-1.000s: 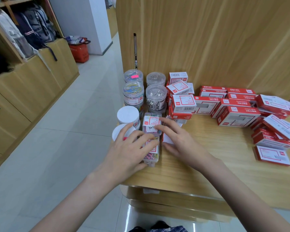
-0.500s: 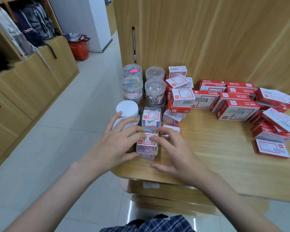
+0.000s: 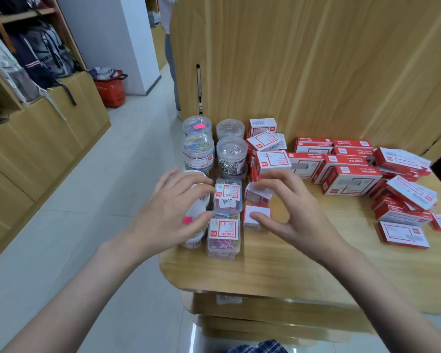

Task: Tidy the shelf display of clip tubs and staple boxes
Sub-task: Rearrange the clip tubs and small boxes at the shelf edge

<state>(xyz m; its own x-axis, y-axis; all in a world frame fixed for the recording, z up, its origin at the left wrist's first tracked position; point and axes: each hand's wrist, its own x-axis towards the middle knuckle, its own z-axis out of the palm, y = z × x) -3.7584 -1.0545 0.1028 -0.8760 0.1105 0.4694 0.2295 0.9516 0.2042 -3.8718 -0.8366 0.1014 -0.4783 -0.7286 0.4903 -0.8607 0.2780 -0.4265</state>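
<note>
Left hand [image 3: 173, 212] sits at about 9 o'clock of the clear clip boxes [image 3: 225, 217], fingers loosely spread over the white-lidded tubs [image 3: 196, 200], touching but not really gripping them, so that grip looks released. The boxes run lengthwise 12-to-6 near the shelf [image 3: 290, 271] corner. Right hand [image 3: 288, 212] hovers at 3 o'clock, half-curled, holding nothing, over a small staple box [image 3: 257, 216], nearer than the left.

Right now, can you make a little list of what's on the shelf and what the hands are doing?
shelf: wooden, rounded corner
round tubs: clear, at the back left
square tubs: coloured clips, near the front edge
red boxes: messy piles on the right
left hand: fingers spread over a white tub
right hand: thumb on a small box
</note>
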